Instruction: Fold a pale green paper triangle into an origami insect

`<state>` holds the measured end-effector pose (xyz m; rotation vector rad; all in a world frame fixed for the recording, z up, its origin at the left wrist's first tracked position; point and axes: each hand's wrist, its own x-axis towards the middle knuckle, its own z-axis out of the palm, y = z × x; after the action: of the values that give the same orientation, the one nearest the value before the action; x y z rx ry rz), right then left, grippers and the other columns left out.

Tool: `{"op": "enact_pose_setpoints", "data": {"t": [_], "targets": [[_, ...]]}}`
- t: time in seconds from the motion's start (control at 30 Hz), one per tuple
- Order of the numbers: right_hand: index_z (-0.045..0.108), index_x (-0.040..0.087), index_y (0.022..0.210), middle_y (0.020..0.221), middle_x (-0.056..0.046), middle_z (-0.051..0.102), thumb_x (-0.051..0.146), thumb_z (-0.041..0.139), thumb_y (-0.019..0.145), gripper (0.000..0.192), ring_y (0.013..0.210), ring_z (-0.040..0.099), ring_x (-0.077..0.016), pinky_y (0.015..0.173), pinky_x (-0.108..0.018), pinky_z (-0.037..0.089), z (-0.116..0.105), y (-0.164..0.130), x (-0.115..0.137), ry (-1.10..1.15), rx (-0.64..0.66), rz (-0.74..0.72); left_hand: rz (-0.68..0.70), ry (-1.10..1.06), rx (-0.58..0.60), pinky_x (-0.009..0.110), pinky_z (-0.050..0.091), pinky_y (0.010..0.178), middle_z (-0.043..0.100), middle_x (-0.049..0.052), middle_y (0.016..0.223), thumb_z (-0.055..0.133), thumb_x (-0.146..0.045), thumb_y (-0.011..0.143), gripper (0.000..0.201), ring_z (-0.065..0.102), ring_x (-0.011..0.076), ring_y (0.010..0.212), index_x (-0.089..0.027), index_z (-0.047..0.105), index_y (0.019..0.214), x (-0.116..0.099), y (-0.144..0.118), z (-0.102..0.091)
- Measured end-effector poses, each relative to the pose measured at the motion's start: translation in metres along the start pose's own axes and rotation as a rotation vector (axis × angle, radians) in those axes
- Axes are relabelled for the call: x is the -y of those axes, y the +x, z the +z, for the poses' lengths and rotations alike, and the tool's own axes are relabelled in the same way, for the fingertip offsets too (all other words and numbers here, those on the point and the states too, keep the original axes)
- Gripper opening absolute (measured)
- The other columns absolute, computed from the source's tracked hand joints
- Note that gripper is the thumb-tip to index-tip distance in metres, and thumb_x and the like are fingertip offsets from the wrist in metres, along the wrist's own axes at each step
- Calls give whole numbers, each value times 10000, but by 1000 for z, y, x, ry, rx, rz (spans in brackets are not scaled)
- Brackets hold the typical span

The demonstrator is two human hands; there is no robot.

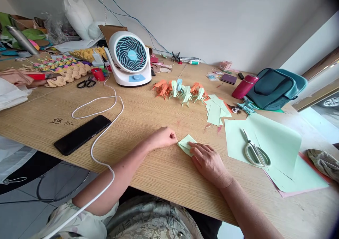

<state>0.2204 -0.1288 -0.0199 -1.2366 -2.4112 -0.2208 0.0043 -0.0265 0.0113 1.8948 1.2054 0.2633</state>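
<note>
A small folded piece of light green paper [187,139] lies on the table in front of me, its corners forming a diamond. My left hand [164,137] is closed at the paper's left corner, thumb and index finger pinched together there. From the other side, my right hand [208,158] lies over the paper's lower right part, fingers stretched out and fingertips pressing on it. Its thumb is hidden from view. Beyond my hands stand several folded paper figures [186,95] in orange, green and blue. Cut green paper pieces [215,113] lie beside them.
White-handled scissors [254,152] rest on large green sheets [287,136] at right. A black phone [82,134] and white cable [93,150] lie at left. Behind are a white fan [129,57], black scissors [86,82], a pink bottle [245,86] and a teal bag [275,89].
</note>
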Motion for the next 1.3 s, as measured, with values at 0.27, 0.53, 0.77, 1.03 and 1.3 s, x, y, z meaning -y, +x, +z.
{"op": "enact_pose_setpoints", "data": {"t": [0.27,0.53,0.77,1.03,1.3], "targets": [[547,209,978,1152,-95,710,75,498,918,155,1014,678,-249,767,-378,534,-15,-13,22,63,54,69,807,304,-177,300,466,952,667,62,1139,576,-111,905,150,614,179,1069,-167,641,1027,6,-49,26],[552,193,1058,1207,-130,654,130,494,965,127,1128,603,-251,900,-416,518,-19,-33,28,179,66,104,907,611,-121,331,504,862,671,79,981,529,-120,944,102,625,198,963,-137,626,968,14,-44,41],[622,153,1087,1056,-116,686,103,497,962,184,849,594,-227,744,-390,477,-26,-33,20,-5,132,-45,980,657,-107,318,505,840,669,82,986,486,-86,955,157,605,191,955,-129,637,965,13,-40,36],[642,144,1009,945,-78,703,86,531,942,142,782,580,-201,719,-369,431,-26,-28,21,-71,133,-86,1041,683,-116,339,498,876,675,100,1072,469,-88,963,188,602,208,1046,-147,647,977,15,-40,34],[613,187,899,909,-58,694,81,533,922,135,799,598,-184,725,-339,440,-21,-30,24,118,46,97,1020,744,-123,321,476,778,614,68,873,513,-122,947,130,566,193,856,-147,619,876,7,-41,36]]}}
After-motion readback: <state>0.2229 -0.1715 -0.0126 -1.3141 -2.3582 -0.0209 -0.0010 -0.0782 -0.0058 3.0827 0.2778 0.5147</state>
